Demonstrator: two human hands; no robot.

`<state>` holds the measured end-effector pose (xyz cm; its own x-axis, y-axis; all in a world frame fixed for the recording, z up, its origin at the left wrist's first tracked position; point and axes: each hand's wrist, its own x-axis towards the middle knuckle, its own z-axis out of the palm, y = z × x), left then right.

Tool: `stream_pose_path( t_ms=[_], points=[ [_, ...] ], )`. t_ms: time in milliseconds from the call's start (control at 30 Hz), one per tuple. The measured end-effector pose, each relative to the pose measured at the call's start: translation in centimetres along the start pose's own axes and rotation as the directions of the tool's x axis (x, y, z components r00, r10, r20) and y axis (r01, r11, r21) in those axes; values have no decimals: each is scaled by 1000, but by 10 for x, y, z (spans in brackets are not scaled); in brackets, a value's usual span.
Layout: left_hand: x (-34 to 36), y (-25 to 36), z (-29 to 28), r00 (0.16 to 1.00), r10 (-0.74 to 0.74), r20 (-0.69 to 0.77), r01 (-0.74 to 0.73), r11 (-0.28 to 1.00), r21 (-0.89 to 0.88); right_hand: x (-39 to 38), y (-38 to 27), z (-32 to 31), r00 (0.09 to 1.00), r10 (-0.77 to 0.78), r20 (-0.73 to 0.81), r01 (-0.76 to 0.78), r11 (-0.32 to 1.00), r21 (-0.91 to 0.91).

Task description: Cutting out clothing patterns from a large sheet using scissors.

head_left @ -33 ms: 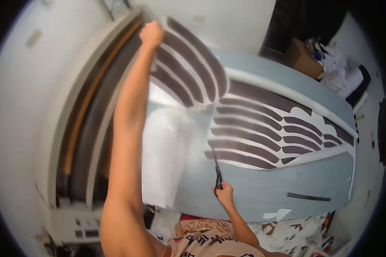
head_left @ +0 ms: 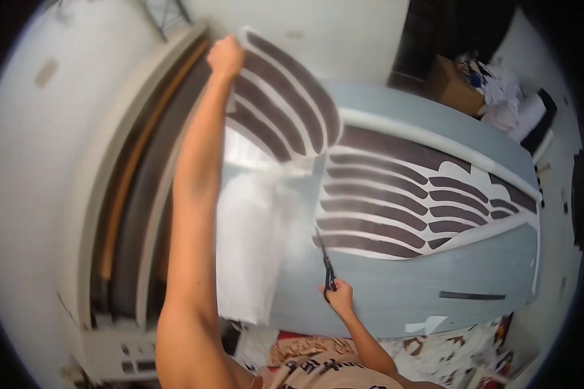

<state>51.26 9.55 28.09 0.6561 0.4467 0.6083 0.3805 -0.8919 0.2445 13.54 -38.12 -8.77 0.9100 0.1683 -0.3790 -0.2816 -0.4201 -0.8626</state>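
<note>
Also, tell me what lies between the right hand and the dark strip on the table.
In the head view, just a bare stretch of blue-grey tabletop lies between the right hand and the dark strip.

Left arm reaching far forward, nearly straight; left hand fisted, knuckles up, exact finger placement probably too soft to call. Right arm kept low, close to torso, forearm angled forward-left; right hand curled in a grip.
</note>
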Motion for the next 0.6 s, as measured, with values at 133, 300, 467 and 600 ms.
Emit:
stream_pose_path(
  t_ms=[133,300,467,600],
  points=[
    [53,6,4,958,119,-261,-119,993,13,24,-41,55,992,9,129,-9,1000,-2],
    [32,-26,30,810,104,-577,-222,965,-138,56,-45,84,997,-32,70,38,996,-77],
    [-75,-89,118,790,348,-505,-494,848,-189,58,-14,83,999,23,44,-18,994,-106],
    [-166,-135,207,836,499,-229,-548,788,-281,45,8,75,1000,0,-12,-3,961,-277]
  ],
)
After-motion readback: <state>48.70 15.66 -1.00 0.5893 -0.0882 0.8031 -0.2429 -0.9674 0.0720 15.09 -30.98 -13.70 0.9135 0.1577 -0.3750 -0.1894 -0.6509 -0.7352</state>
